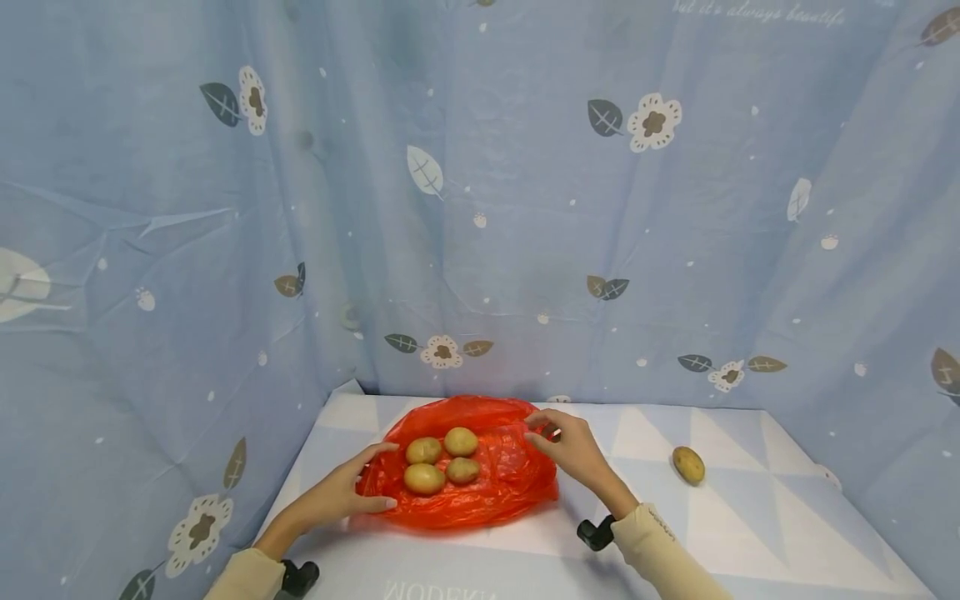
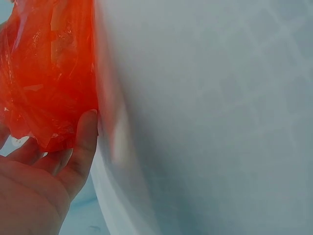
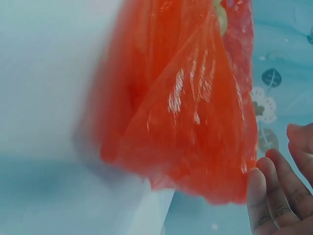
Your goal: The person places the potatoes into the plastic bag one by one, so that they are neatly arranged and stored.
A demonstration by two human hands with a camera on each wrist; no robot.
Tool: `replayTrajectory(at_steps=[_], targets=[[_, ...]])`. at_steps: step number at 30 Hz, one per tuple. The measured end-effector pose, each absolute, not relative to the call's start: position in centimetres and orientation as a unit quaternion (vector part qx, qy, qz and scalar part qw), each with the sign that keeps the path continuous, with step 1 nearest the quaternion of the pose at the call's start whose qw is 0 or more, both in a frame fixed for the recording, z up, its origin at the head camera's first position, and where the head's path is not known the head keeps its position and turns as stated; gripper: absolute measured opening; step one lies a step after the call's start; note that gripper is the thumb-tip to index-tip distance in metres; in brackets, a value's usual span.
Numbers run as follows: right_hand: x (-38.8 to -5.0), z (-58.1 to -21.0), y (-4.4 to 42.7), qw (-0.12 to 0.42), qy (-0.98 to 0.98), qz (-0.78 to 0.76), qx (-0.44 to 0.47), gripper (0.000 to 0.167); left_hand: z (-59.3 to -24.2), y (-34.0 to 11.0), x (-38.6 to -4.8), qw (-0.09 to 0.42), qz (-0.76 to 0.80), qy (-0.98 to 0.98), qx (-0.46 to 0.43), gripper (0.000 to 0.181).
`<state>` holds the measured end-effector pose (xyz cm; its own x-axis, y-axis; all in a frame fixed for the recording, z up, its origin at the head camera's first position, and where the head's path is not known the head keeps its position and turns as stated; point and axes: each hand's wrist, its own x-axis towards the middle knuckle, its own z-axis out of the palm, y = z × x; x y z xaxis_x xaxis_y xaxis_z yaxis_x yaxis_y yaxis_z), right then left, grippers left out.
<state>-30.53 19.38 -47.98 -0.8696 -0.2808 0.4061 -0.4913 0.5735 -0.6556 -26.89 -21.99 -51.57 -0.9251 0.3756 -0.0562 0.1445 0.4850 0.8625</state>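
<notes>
A red plastic bag [image 1: 495,500] lies spread out with its mouth facing up. Several potatoes [image 1: 424,479] sit together inside it, toward the left. My left hand [image 1: 337,493] is at the bag's left end, thumb and fingers spread wide and touching the plastic. In the left wrist view, the thumb [image 2: 87,129] rests along the side of the red plastic, and the other fingertips are partly hidden behind it. Over the bag's right rim is my right hand [image 1: 572,446], fingers loosely bent and apart from the thumb. The right wrist view shows nothing between them.
A single potato [image 1: 688,465] lies on the table to the right, away from the bag. The white patterned tabletop [image 1: 750,533] meets blue floral curtains [image 1: 525,208] at the back and both sides.
</notes>
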Motion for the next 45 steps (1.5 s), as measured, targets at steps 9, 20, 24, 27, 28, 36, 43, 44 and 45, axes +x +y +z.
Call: replayTrajectory(at_steps=[9, 20, 24, 27, 28, 36, 43, 44, 45], targets=[[-30.1, -47.8, 23.1, 0.149, -0.885, 0.391, 0.203, 0.025, -51.6, -22.1, -27.1, 0.120, 0.489, 0.850, 0.154, 0.083], [-29.5, -48.9, 27.4, 0.147, -0.903, 0.384, 0.123, 0.028, -51.6, -21.8, -27.2, 0.120, 0.483, 0.854, 0.154, 0.084], [-29.3, -49.2, 28.7, 0.140, -0.906, 0.387, 0.100, 0.030, -51.7, -21.8, -27.3, 0.121, 0.484, 0.853, 0.154, 0.083], [-29.2, -49.9, 29.7, 0.147, -0.910, 0.379, 0.086, 0.031, -51.7, -21.8, -27.3, 0.121, 0.488, 0.851, 0.155, 0.083], [-29.2, -50.1, 30.1, 0.151, -0.911, 0.375, 0.083, 0.031, -51.7, -21.8, -27.3, 0.122, 0.488, 0.850, 0.156, 0.082], [-29.0, -51.1, 33.5, 0.151, -0.911, 0.379, 0.063, 0.031, -51.7, -22.0, -27.2, 0.118, 0.491, 0.848, 0.158, 0.083], [-28.4, -51.0, 35.9, 0.190, -0.928, 0.319, 0.037, 0.031, -51.7, -21.9, -27.3, 0.121, 0.493, 0.847, 0.158, 0.082], [-28.4, -51.1, 36.2, 0.191, -0.928, 0.319, 0.035, 0.031, -51.7, -21.9, -27.3, 0.120, 0.493, 0.848, 0.157, 0.082], [-28.3, -51.1, 36.4, 0.191, -0.928, 0.318, 0.031, 0.031, -51.7, -21.9, -27.4, 0.120, 0.493, 0.847, 0.156, 0.082]])
